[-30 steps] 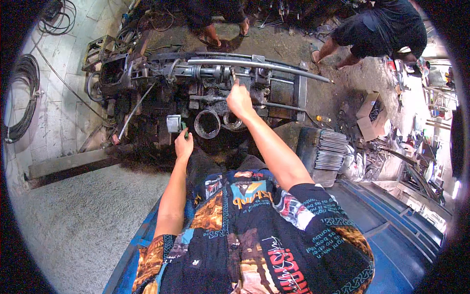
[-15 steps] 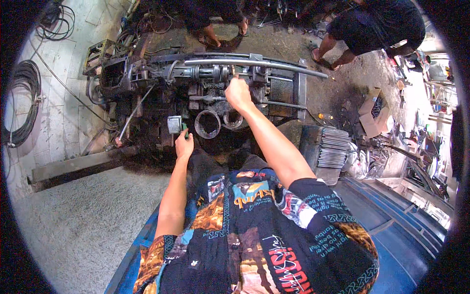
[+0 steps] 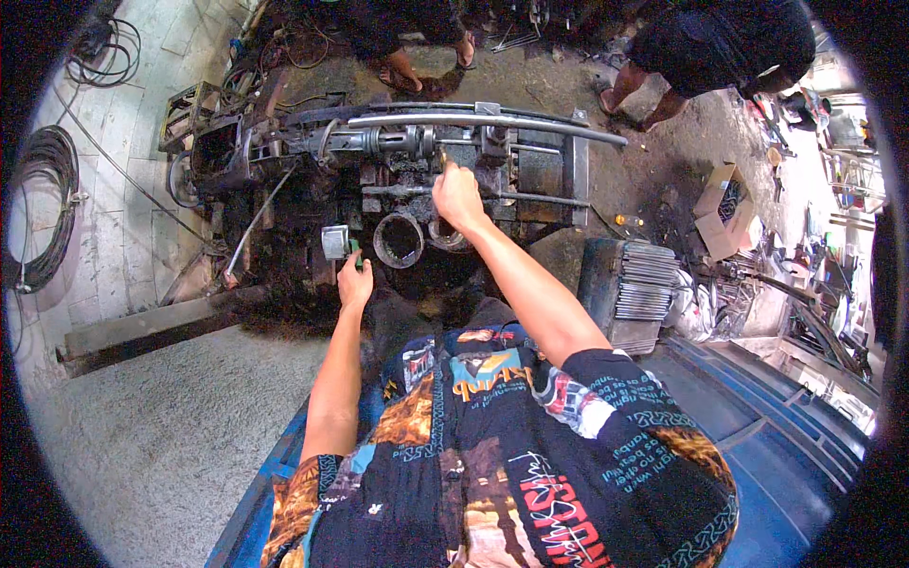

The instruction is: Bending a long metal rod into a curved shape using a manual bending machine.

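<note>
A dark, greasy metal machine (image 3: 402,170) with long rods stretches across in front of me. My left hand (image 3: 354,282) is closed around a small green piece (image 3: 356,254), mostly hidden by the fingers, beside a square grey metal block (image 3: 334,242). Over the machine's middle, my right hand (image 3: 458,197) is closed on a thin brownish stick-like thing (image 3: 443,161) whose kind I cannot make out. Below that hand are two round metal rings: the larger one (image 3: 398,240) shows whole, while my wrist partly covers the smaller one (image 3: 449,233).
A bright metal bar (image 3: 511,123) lies along the machine's far side. Two people's legs (image 3: 402,71) (image 3: 653,106) are beyond it. To the right stand a ribbed metal part (image 3: 646,286) and a cardboard box (image 3: 717,227). Coiled hose (image 3: 47,208) hangs on the left wall.
My right hand has come slightly nearer to me with the stick-like thing, now covering more of the smaller ring. My left hand stays by the grey block. The view has shifted a little.
</note>
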Demonstrator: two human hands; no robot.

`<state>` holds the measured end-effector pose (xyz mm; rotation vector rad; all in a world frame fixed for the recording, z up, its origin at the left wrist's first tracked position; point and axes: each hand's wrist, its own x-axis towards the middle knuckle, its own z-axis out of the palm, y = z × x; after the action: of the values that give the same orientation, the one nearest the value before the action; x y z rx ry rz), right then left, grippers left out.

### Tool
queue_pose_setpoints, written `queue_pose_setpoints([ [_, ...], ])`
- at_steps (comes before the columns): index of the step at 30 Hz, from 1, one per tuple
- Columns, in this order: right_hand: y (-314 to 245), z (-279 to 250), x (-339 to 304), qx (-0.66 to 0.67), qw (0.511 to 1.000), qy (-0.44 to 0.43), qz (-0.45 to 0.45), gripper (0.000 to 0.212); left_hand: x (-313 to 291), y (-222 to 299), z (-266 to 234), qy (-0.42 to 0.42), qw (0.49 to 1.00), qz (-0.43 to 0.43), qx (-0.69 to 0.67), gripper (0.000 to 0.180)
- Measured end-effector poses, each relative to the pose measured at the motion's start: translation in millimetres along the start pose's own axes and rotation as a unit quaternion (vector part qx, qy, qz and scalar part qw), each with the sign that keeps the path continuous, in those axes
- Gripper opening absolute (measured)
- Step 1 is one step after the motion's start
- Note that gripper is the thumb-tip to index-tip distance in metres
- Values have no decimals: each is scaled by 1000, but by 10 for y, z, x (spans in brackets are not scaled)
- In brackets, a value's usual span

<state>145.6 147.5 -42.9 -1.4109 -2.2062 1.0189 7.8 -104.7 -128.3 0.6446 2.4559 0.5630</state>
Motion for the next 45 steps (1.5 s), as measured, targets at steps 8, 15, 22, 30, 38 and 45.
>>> queue_pose_setpoints([
  [8,-187,-99,74,1,999,12,48,31,-70,-88,11,17,999,35,7,42],
  [15,19,0,-114,-67,992,-105,30,47,-76,32,7,12,1000,20,20,42],
  [22,-40,-81,-257,-3,1000,2,-5,39,-68,-47,43,24,999,23,-3,40],
  [30,-66,10,85,-86,992,-88,26,40,-80,83,16,17,1000,21,12,41],
  [38,531,-438,-781,16,996,-84,-4,33,-91,19,41,11,1000,2,-9,41],
  [45,1643,-706,-1369,-93,994,59,-6,37,-45,9,63,29,999,34,24,41],
])
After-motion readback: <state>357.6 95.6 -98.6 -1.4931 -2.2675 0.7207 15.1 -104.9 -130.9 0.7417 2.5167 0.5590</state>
